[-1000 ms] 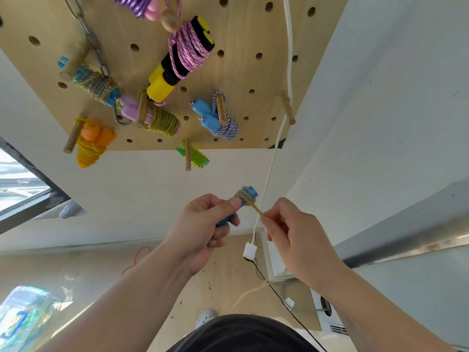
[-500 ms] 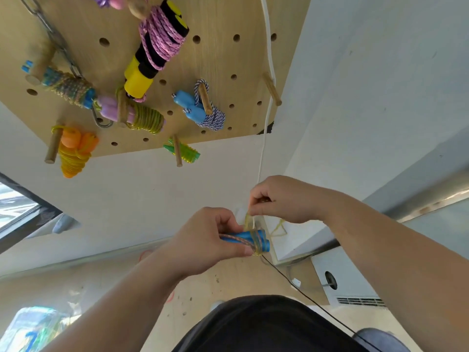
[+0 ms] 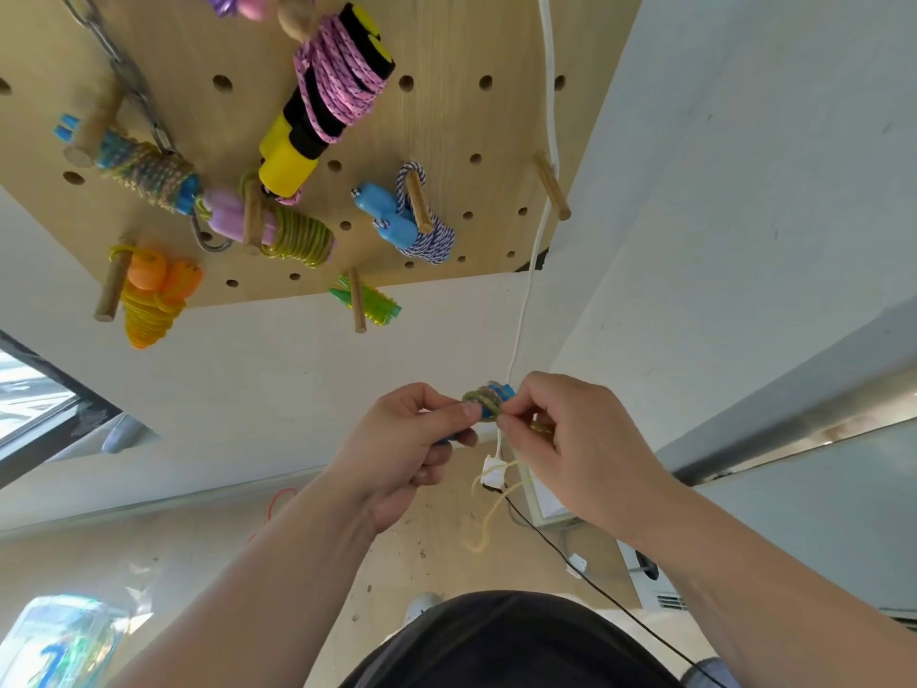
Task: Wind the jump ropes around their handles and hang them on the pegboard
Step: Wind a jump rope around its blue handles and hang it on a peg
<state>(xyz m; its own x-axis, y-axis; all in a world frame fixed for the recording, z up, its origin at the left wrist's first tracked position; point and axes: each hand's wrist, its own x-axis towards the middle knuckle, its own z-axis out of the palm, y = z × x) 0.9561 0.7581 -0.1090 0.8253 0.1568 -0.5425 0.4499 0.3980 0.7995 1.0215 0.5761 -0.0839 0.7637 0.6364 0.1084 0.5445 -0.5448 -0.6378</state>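
Left hand: I saw my left hand [image 3: 397, 449] gripping the blue handles [image 3: 498, 392], thumb pressed by the coils.
Right hand: my right hand [image 3: 575, 439] pinched the rope [image 3: 477, 397] just beside the coils, fingers curled.
Rope: olive-yellow, wound round the handle ends; a loose tail [image 3: 490, 516] hung below the hands.
Position: the bundle was held in the air below the pegboard [image 3: 446, 42], right next to a white cord [image 3: 551, 91].
Pegboard: I counted wound ropes hung on pegs: pink rope on black-yellow handles [image 3: 342, 77], blue-white rope on blue handles [image 3: 422, 230], green-yellow rope on purple handles [image 3: 293, 233], yellow rope on orange handles [image 3: 149, 300].
Right edge: a wooden peg [image 3: 551, 191] stood by the white cord.
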